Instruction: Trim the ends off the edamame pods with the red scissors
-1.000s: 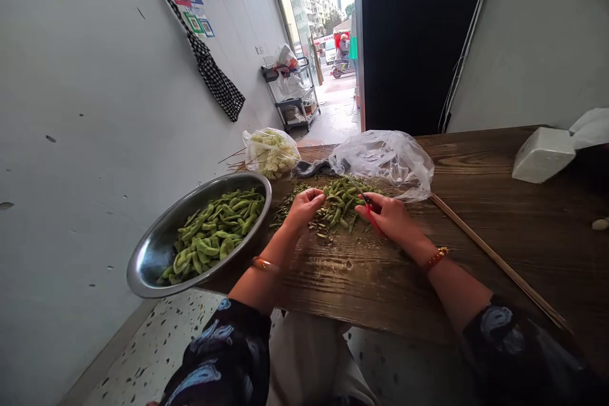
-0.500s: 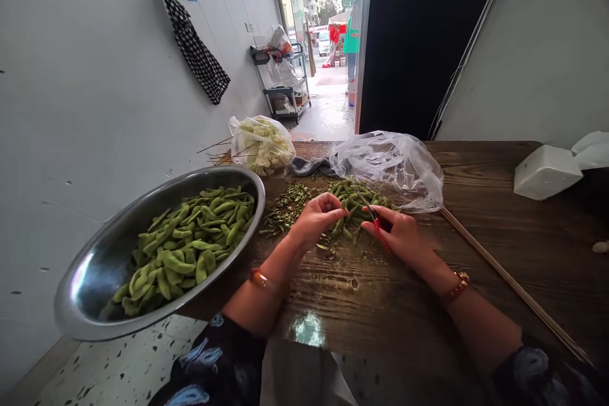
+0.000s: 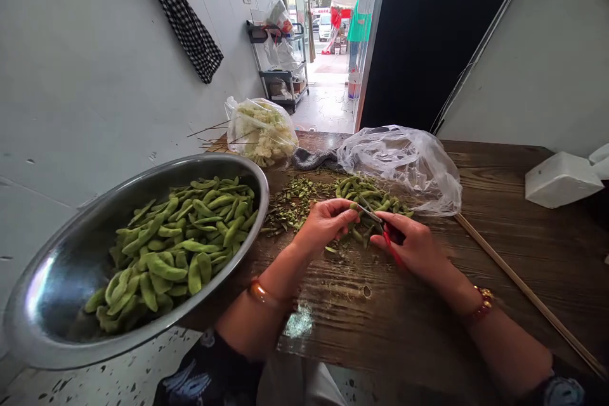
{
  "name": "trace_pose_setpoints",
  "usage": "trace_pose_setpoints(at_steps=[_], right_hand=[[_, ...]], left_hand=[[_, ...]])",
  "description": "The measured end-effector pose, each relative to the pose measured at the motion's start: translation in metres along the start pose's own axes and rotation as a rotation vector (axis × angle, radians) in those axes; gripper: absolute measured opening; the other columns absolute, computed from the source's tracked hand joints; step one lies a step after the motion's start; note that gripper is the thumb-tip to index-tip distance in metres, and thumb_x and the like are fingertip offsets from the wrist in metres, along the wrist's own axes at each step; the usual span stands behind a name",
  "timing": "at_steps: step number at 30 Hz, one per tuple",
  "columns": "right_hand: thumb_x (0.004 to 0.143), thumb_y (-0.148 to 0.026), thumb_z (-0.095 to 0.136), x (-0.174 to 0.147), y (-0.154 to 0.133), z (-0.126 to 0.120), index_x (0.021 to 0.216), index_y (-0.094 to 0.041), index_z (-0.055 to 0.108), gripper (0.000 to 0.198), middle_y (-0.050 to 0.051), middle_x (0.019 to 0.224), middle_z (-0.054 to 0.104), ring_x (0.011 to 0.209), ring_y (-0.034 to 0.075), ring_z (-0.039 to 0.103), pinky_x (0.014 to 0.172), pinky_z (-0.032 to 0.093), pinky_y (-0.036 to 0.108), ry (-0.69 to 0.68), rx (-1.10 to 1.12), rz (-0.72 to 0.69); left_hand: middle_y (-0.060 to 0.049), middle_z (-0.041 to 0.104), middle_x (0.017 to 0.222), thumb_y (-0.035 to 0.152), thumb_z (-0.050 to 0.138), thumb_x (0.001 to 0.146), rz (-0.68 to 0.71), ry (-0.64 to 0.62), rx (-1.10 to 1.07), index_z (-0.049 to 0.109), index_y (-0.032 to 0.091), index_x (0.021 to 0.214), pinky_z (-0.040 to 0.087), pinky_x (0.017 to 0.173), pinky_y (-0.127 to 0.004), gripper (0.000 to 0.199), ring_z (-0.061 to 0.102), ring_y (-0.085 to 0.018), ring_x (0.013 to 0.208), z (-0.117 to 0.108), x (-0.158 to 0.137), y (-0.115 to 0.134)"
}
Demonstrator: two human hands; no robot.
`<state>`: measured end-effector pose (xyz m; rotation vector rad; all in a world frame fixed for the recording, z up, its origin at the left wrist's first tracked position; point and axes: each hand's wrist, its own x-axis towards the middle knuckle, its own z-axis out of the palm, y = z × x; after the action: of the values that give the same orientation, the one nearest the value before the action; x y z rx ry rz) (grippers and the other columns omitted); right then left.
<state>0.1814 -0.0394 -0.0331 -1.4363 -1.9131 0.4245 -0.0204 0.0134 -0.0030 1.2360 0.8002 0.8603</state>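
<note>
Between thumb and fingers, my left hand (image 3: 328, 223) pinches a green edamame pod (image 3: 354, 207), mostly hidden by the fingertips. Red-handled scissors (image 3: 391, 242) are gripped in my right hand (image 3: 415, 242), their blades pointing left and touching or nearly touching the pod's tip. Behind both hands lies a pile of whole edamame pods (image 3: 364, 189) on the wooden table (image 3: 342, 317). Left of that pile are scattered small green trimmings (image 3: 297, 196). A large steel bowl (image 3: 47, 304) at the left holds many edamame pods (image 3: 185, 244).
A clear plastic bag (image 3: 404, 155) lies behind the pods, beside a grey cloth (image 3: 314, 158). Bagged cauliflower (image 3: 264, 130) with thin skewers sits at the back left. Long wooden sticks (image 3: 528, 292) lie at the right, near a white box (image 3: 561, 181). A cart (image 3: 280, 66) stands by the doorway.
The scissors have swung toward my left hand, bringing the blades to the pod. The view has shifted slightly, so the bowl appears larger and lower left.
</note>
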Motion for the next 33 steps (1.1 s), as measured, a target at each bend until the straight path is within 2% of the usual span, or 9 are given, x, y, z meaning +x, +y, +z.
trace_pose_setpoints(at_steps=[7,13,18,24,33], right_hand=[[0.081,-0.046,0.065,0.000,0.002,0.004,0.118,-0.019,0.061,0.046,0.006,0.092,0.068,0.073,0.017,0.061,0.068,0.051,0.030,-0.029,0.013,-0.045],[0.080,-0.043,0.066,-0.001,-0.004,0.003,0.121,-0.020,0.059,0.048,0.008,0.102,0.067,0.086,0.021,0.063,0.076,0.052,0.033,-0.039,0.020,-0.087],[0.078,-0.043,0.068,0.000,-0.005,0.001,0.120,-0.021,0.059,0.048,0.007,0.097,0.066,0.082,0.020,0.063,0.076,0.052,0.034,-0.030,0.003,-0.093],[0.077,-0.042,0.070,0.000,-0.006,0.002,0.121,-0.021,0.059,0.050,0.008,0.104,0.066,0.091,0.022,0.064,0.079,0.052,0.034,-0.029,0.008,-0.098],[0.076,-0.042,0.070,-0.001,-0.007,0.003,0.115,-0.022,0.064,0.044,0.007,0.099,0.070,0.090,0.022,0.065,0.078,0.053,0.033,-0.019,0.040,-0.036]], left_hand=[[0.000,0.062,0.066,0.031,0.072,0.071,0.028,0.009,0.094,0.068,0.012,0.094,0.031,0.041,-0.017,0.031,0.043,-0.003,0.045,0.009,-0.004,-0.001],[0.001,0.059,0.063,0.029,0.071,0.071,0.067,-0.048,0.189,0.069,0.013,0.086,0.036,0.044,-0.019,0.022,0.046,-0.005,0.046,0.016,-0.004,-0.006],[0.003,0.056,0.059,0.033,0.073,0.070,0.051,-0.001,0.165,0.067,0.014,0.089,0.034,0.043,-0.019,0.027,0.045,-0.005,0.044,0.016,-0.003,-0.010],[0.004,0.055,0.055,0.038,0.075,0.068,0.034,0.013,0.155,0.065,0.014,0.088,0.032,0.041,-0.019,0.033,0.045,-0.005,0.042,0.015,-0.002,-0.012],[0.002,0.058,0.061,0.035,0.073,0.070,0.036,-0.016,0.156,0.066,0.014,0.081,0.034,0.042,-0.018,0.025,0.045,-0.005,0.045,0.021,-0.007,-0.003]])
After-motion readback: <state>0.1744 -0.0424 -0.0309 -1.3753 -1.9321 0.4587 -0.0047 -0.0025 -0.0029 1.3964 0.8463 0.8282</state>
